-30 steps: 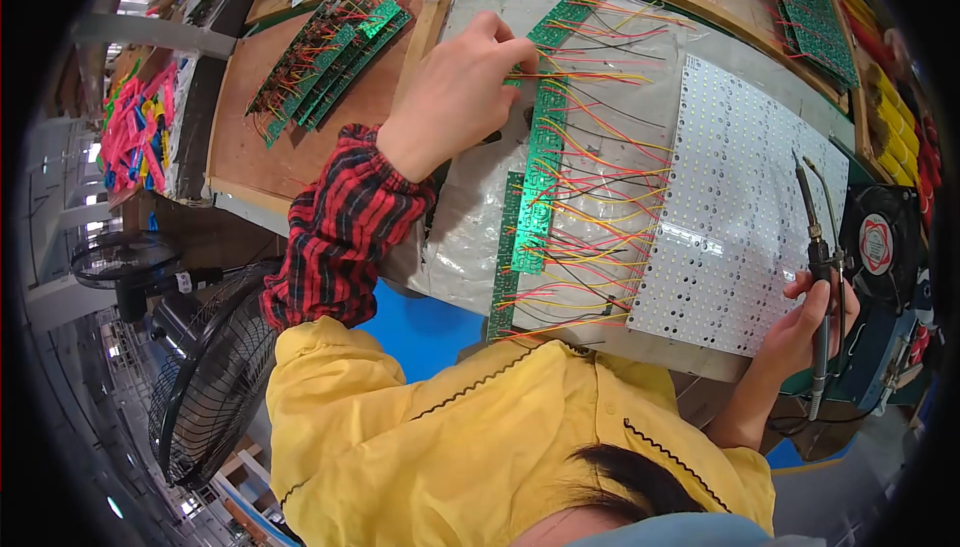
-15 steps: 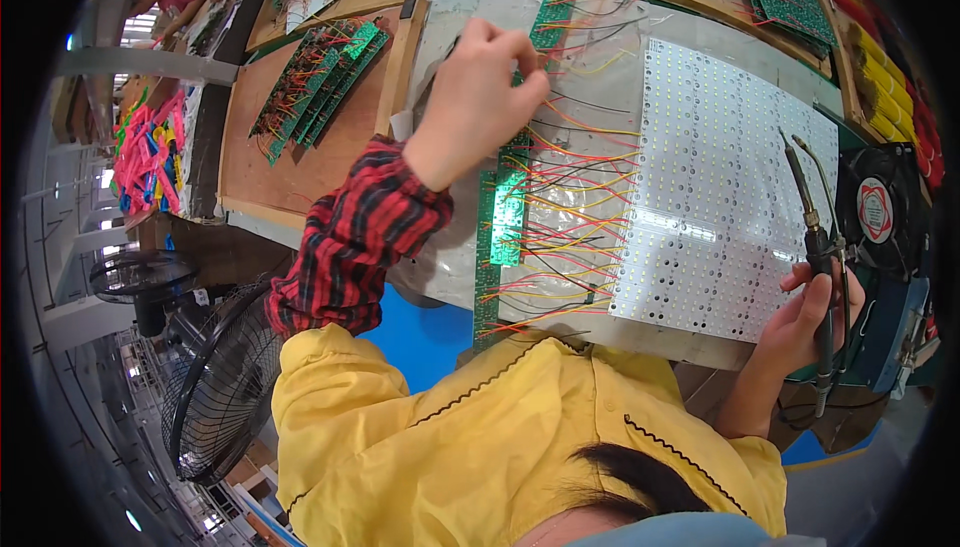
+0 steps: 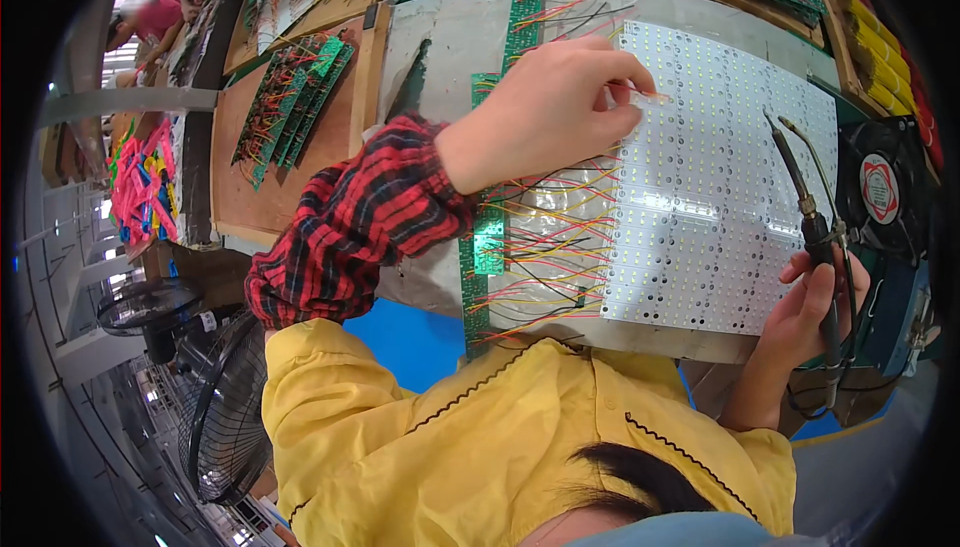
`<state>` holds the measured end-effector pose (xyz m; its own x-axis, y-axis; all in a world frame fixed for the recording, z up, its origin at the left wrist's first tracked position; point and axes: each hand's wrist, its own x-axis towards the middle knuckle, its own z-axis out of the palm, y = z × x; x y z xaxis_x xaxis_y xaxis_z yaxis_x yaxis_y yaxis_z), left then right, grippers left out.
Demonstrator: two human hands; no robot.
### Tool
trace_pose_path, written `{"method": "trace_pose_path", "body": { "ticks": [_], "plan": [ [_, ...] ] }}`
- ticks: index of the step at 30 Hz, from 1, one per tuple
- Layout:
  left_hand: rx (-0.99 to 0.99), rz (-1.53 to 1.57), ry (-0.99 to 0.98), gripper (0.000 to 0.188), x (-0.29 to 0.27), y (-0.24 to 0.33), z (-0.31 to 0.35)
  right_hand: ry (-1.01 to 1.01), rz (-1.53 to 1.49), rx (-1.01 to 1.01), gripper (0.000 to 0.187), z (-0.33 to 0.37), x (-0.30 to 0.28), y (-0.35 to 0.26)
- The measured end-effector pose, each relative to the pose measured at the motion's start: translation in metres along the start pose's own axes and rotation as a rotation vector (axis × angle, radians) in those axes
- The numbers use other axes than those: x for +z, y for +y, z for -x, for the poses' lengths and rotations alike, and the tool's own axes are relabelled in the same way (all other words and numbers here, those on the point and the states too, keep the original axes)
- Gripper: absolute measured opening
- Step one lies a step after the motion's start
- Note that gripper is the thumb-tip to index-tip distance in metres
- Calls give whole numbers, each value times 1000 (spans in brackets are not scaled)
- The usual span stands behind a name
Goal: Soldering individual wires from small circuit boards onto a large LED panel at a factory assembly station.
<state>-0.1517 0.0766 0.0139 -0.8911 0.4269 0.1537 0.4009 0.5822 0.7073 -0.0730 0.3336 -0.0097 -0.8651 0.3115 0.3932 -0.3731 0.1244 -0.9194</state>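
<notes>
Left hand (image 3: 565, 97) at 1 o'clock, thumb and finger pinched nearly closed on a wire (image 3: 661, 97) over the 10 o'clock edge of the white board (image 3: 720, 162), right hand (image 3: 805, 312) wrapped round soldering iron (image 3: 814, 232) at 3 o'clock: best keep wire steady, iron tip off fingers.

Room over the white panel (image 3: 715, 247) — wires (image 3: 558, 239) crowd left, soldering iron (image 3: 817, 235) stands right.

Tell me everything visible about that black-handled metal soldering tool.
The black-handled metal soldering tool has a brass-coloured collar, a narrow dark shaft and, beside it, a slim curved metal tube. The person's bare right hand grips it, pointed end slanting up and left over the white dotted rectangular panel; whether it touches is unclear.
</notes>
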Motion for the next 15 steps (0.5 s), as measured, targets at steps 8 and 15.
{"method": "trace_pose_path", "body": {
  "ticks": [8,15],
  "plan": [
    [5,74,74,8,9,-14,8,-117,21,80,25,-11,3,-13],
    [-193,192,48,10,6,-15,12,-274,-60,325,17,-37,35,-23]
  ]
}}
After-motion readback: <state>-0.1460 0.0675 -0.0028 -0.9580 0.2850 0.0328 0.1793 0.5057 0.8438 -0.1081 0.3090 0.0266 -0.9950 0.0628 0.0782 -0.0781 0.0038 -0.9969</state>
